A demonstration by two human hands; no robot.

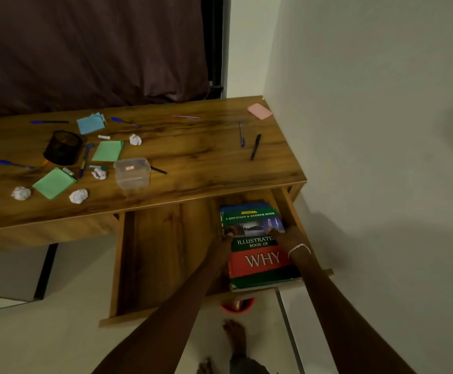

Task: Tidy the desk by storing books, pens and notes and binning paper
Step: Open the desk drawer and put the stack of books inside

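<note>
Lower right of frame: green-and-red hardcover book (260, 256) lying flat on a blue book (247, 205) inside the open wooden drawer (163, 255). Left hand (226, 242) gripping its left edge, thumb on the cover. Right hand (287, 237) seemingly clasping the right edge, though dim light is blurring the fingers. Upper left: blue pen (13, 164), green paper notes (107, 151) and crumpled white paper ball (78, 196) sitting on the wooden desk (206, 157).

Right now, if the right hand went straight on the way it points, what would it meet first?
The right hand holds the green and red hardback book in the open wooden drawer. Straight on, it would probably pass under the wooden desktop's front edge toward the drawer's hidden back; depth is unclear.
</note>
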